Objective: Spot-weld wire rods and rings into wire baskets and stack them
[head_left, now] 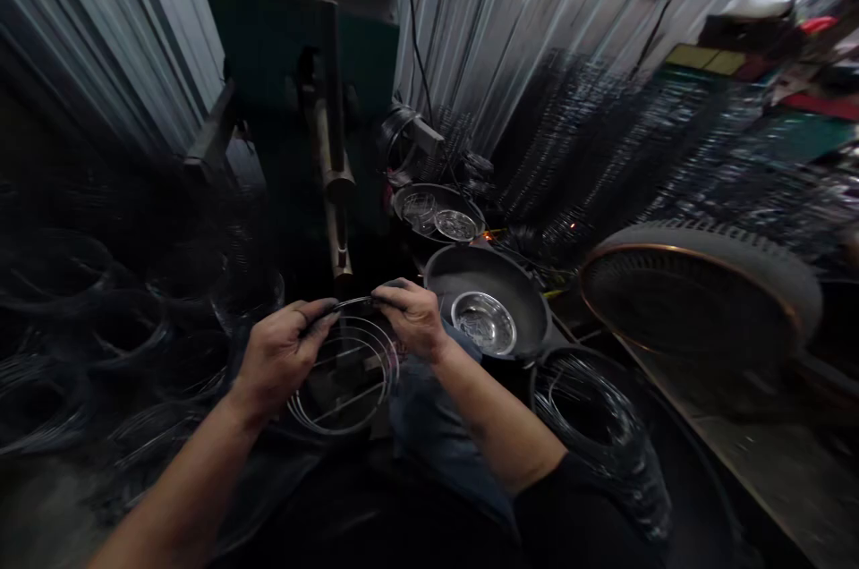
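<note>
My left hand (285,352) and my right hand (412,316) both pinch the top of a small bundle of thin wire rings (349,377), held upright over my lap. The fingers of both hands are closed on the wire, the fingertips dark with grime. Just above the hands stands a green machine (301,59) with a vertical metal post (334,166) coming down toward the rings.
A dark pan (530,301) holding a small steel bowl (484,321) sits right of my hands, another pan with small bowls (436,213) behind it. Stacked wire rings (604,426) lie at lower right and coils (80,336) at left. A round fan guard (698,301) lies at right.
</note>
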Tool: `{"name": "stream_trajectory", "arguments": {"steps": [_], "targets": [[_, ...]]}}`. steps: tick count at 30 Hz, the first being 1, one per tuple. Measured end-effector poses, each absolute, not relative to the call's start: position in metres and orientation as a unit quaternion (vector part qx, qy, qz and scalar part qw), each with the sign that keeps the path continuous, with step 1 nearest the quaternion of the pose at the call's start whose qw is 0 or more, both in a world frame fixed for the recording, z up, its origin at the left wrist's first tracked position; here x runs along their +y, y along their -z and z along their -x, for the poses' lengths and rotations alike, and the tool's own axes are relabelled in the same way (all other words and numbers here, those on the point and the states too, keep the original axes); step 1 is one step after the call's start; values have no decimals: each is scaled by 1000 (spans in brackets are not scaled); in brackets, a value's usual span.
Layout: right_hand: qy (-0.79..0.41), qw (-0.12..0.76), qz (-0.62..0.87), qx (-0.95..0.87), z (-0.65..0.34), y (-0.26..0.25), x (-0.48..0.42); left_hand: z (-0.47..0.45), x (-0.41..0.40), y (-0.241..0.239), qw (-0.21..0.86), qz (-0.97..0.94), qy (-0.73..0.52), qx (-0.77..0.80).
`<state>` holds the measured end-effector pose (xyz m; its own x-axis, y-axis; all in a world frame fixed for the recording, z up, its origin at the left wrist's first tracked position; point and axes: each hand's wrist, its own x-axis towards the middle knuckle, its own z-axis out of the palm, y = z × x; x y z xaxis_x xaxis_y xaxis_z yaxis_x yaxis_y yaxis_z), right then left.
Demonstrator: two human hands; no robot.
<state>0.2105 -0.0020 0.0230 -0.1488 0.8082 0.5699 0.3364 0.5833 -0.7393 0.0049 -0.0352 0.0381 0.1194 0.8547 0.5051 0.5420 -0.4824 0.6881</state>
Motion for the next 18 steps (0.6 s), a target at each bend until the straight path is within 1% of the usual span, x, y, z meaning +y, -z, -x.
{"name": "stream_trajectory", "arguments": {"steps": [3, 5, 7, 13, 16, 18], "targets": [[-173, 505, 406, -741, -203, -29, 10, -1, -18, -30, 13, -784, -423, 455], [-149, 469, 424, -760, -200, -33, 20, 3, -6, -23, -35, -802, -391, 450], [-132, 408, 444, -787, -196, -37, 30, 6, 5, -19, -37, -810, -363, 459], [-65, 181, 504, -842, -187, -44, 51, 9, 30, -22, 17, -816, -305, 490], [-40, 108, 531, -839, -183, -45, 59, 8, 41, -22, 49, -813, -284, 505], [-36, 82, 545, -834, -181, -45, 63, 7, 47, -22, 69, -812, -275, 510]]}}
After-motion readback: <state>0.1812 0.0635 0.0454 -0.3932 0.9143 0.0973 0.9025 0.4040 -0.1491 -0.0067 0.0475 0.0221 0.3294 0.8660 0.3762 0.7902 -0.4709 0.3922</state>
